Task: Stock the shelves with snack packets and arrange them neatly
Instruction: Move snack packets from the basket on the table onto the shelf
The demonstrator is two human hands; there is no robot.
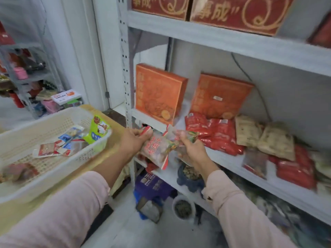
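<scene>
Two red cartons [240,15] with gold lettering run along the top of the frame. Below them, at centre, two orange boxes [157,93] stand upright, leaning back, and a dark cable [245,72] hangs down the wall behind. At lower centre sit a dark blue pot [189,178], a white bowl [183,208] of greyish bits and a purple bag [152,185]. At left is a yellowish surface [26,212]. At upper left, a blurred grey rack [10,72] holds a pink jar [21,73], with a white card [66,96] beside it.

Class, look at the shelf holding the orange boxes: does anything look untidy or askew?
Yes. On the shelf, the red packets and beige packets lie in loose overlapping heaps at mixed angles, not in neat rows.
</scene>
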